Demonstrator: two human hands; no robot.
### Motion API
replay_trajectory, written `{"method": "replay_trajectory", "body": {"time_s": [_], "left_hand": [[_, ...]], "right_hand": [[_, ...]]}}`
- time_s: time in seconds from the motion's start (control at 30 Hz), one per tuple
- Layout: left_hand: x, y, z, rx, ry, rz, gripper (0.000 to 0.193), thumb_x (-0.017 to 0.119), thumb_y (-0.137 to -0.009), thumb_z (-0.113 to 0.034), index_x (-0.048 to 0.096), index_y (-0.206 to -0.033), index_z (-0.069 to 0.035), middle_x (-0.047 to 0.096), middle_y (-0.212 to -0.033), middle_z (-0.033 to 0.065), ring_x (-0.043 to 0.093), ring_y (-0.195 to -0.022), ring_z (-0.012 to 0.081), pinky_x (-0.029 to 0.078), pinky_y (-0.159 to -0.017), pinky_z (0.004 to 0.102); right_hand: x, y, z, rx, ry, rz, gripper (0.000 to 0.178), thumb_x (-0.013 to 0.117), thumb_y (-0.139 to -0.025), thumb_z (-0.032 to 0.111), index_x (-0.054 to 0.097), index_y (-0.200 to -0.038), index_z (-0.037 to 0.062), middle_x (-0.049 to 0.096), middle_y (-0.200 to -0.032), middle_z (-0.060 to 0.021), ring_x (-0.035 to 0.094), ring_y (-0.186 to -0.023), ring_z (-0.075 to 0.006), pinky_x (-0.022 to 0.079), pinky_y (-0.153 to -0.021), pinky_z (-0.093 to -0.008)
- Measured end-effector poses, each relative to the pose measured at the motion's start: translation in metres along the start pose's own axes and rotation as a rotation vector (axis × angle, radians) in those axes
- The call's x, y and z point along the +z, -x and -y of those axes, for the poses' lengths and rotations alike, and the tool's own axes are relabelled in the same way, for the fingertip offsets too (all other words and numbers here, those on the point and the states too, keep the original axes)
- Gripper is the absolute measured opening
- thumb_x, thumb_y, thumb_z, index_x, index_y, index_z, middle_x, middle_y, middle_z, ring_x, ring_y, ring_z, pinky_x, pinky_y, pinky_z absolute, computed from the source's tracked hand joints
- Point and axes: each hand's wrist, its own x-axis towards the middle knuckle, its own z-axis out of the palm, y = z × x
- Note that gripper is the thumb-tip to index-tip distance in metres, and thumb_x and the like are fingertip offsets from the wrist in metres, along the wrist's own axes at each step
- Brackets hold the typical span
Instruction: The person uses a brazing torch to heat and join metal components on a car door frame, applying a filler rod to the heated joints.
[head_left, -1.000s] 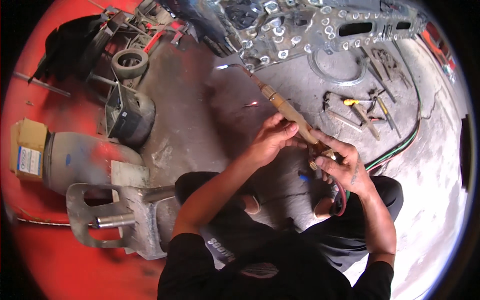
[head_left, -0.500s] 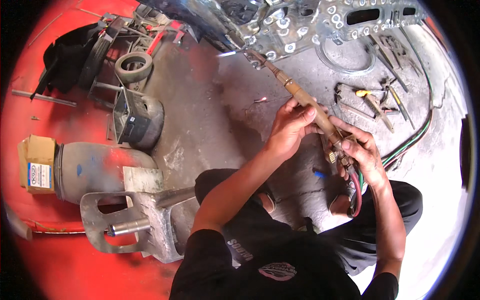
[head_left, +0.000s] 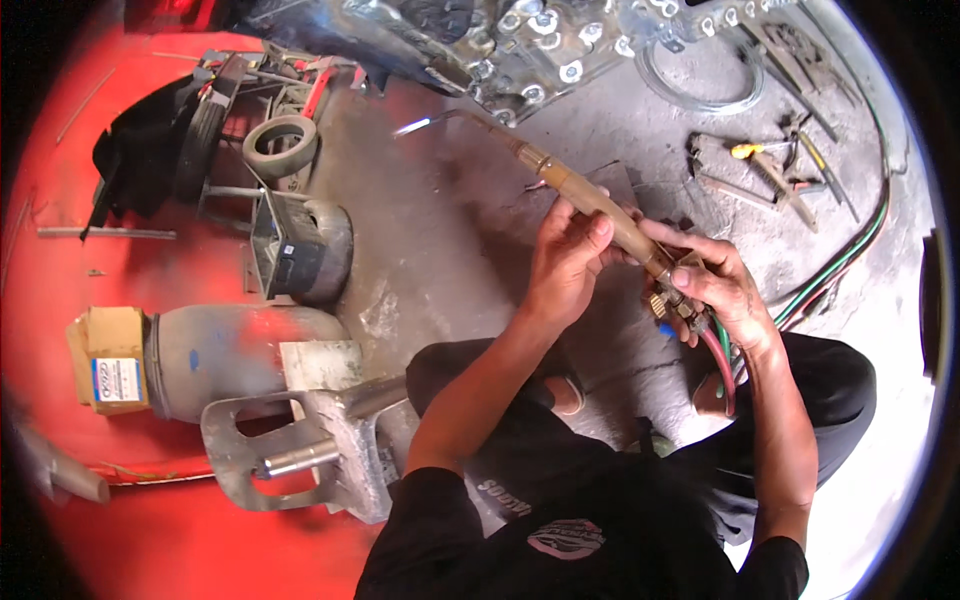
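Hoses: a red hose (head_left: 723,368) and a green hose (head_left: 722,337) are led from the rear of the gas torch (head_left: 597,208), near the right knee (head_left: 838,385); if snagged there, the flame could be jerked aside.
Right hand (head_left: 728,290): wrapped around the torch's rear, beside a brass valve knob (head_left: 657,303); whether the knob is pinched cannot be told. A brush against it could alter the flame.
Left hand (head_left: 568,262): the torch's handle is pinched between thumb and fingers.
Flame (head_left: 412,127): directed leftward, away from both hands.
Sheet-metal panel (head_left: 560,50): near the nozzle; it could be scorched by a careless swing.
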Motion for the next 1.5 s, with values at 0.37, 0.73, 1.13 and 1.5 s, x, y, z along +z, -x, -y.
{"method": "replay_trajectory", "body": {"time_s": [0.37,0.73,1.13,1.5], "left_hand": [[-0.002,-0.003,0.014,-0.054,-0.038,-0.061,0.049,0.075,-0.092,-0.024,0.049,-0.127,-0.002,0.064,-0.116,0.0135,0.064,-0.107,0.0238,0.054,-0.092,0.0393],[0.007,-0.018,0.002,-0.009,-0.138,-0.029,0.038,0.071,-0.094,-0.021,0.054,-0.123,-0.003,0.067,-0.112,0.0126,0.067,-0.102,0.0208,0.057,-0.083,0.034],[0.012,-0.034,-0.002,0.009,-0.16,-0.031,0.026,0.068,-0.097,-0.017,0.059,-0.116,-0.003,0.071,-0.104,0.0097,0.07,-0.09,0.0163,0.058,-0.07,0.0282],[0.001,-0.034,-0.003,0.004,-0.116,0.013,0.029,0.065,-0.099,-0.017,0.057,-0.122,-0.001,0.069,-0.107,0.0141,0.069,-0.095,0.0227,0.057,-0.082,0.0368]], "right_hand": [[-0.012,0.004,-0.01,0.085,-0.113,-0.011,0.054,0.071,-0.09,0.009,0.056,-0.142,0.0046,0.068,-0.087,-0.0073,0.061,-0.056,-0.0117,0.05,-0.045,-0.0249],[-0.017,-0.002,-0.014,0.033,-0.131,-0.041,0.057,0.07,-0.09,0.018,0.055,-0.142,0.0027,0.069,-0.086,-0.0097,0.062,-0.054,-0.0136,0.05,-0.046,-0.0251],[-0.018,-0.014,-0.024,-0.06,-0.136,-0.129,0.071,0.07,-0.085,0.033,0.05,-0.144,-0.001,0.068,-0.091,-0.0134,0.067,-0.059,-0.0175,0.05,-0.042,-0.0263],[-0.009,-0.014,-0.022,-0.012,-0.135,-0.112,0.061,0.065,-0.089,0.023,0.051,-0.145,0.004,0.069,-0.094,-0.0112,0.065,-0.056,-0.0161,0.052,-0.043,-0.0265]]}}
